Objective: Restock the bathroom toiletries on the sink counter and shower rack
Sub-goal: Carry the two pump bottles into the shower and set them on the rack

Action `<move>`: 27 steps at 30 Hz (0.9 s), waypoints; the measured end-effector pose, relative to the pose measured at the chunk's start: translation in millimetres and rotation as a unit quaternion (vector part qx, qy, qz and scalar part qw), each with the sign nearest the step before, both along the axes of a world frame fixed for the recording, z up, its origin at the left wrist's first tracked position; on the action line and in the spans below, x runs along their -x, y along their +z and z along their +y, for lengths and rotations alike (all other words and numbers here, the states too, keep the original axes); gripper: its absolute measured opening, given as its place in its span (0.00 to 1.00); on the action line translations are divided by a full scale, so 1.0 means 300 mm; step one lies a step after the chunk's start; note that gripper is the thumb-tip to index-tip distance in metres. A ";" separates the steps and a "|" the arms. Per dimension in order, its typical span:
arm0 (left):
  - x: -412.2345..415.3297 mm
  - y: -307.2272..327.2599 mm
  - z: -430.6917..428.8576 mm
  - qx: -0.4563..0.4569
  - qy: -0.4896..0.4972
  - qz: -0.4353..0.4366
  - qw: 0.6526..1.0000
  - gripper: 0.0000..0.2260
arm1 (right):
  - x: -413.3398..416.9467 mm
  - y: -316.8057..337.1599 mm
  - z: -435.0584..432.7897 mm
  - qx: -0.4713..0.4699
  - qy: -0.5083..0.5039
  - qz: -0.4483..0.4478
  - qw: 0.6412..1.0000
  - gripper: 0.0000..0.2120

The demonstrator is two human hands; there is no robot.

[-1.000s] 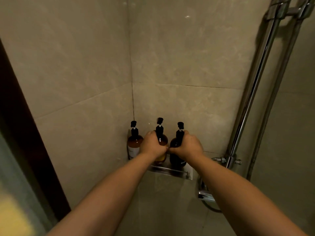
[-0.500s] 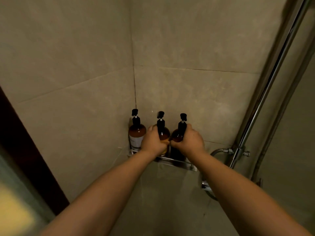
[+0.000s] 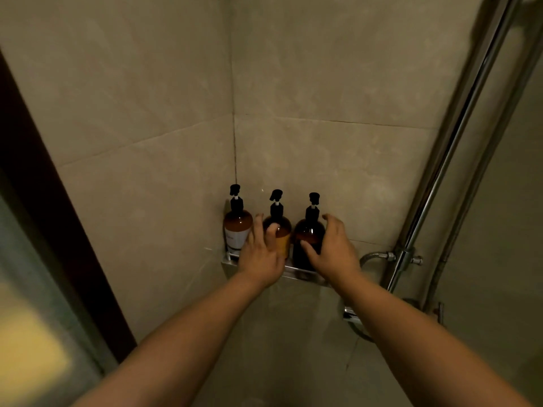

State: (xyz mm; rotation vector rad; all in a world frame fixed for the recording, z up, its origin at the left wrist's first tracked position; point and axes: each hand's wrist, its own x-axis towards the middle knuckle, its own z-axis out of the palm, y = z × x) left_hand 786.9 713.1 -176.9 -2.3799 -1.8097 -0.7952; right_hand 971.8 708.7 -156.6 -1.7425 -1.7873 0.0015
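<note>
Shower rack [image 3: 305,278] in tiled corner carrying three amber pump bottles, standing upright in a row. Left hand [image 3: 260,257] spreading straight fingers in front of middle bottle [image 3: 283,229], gripping nothing; contact impossible to tell. Right hand [image 3: 335,251] hovering loosely cupped, fingers relaxed and unclosed, around right bottle [image 3: 308,233] at 3 o'clock of the middle one. Left bottle [image 3: 238,230], wearing a white label, sitting at 9 o'clock, hard against the corner. Chrome shower rail [image 3: 458,136] rising at 2 o'clock.
</note>
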 end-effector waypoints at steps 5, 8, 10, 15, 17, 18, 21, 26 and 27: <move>0.000 0.012 -0.031 -0.004 0.014 0.109 0.994 0.37 | -0.011 0.000 -0.043 -0.039 0.066 -0.069 0.995 0.29; 0.001 0.028 -0.031 -0.014 0.029 0.151 0.988 0.38 | 0.002 -0.001 -0.043 -0.028 0.073 -0.081 0.994 0.29; 0.007 0.041 -0.028 -0.012 0.034 0.175 0.984 0.39 | 0.012 -0.001 -0.041 -0.015 0.064 -0.089 0.994 0.29; 0.032 0.052 -0.029 0.001 0.044 0.197 0.979 0.40 | 0.038 -0.006 -0.033 -0.005 0.067 -0.087 0.994 0.30; 0.042 0.057 -0.027 0.007 0.048 0.195 0.980 0.40 | 0.046 -0.004 -0.032 -0.003 0.065 -0.086 0.994 0.30; 0.045 0.060 -0.026 0.009 0.050 0.197 0.979 0.41 | 0.049 -0.002 -0.031 -0.002 0.061 -0.086 0.994 0.30; 0.052 0.060 -0.026 0.018 0.056 0.198 0.978 0.42 | 0.058 0.000 -0.028 -0.005 0.057 -0.090 0.994 0.30; 0.056 0.043 -0.028 0.044 0.061 0.168 0.983 0.45 | 0.070 0.002 -0.018 0.009 0.054 -0.089 0.995 0.32; 0.055 0.042 -0.029 0.049 0.060 0.164 0.983 0.45 | 0.073 0.003 -0.017 0.008 0.055 -0.087 0.995 0.31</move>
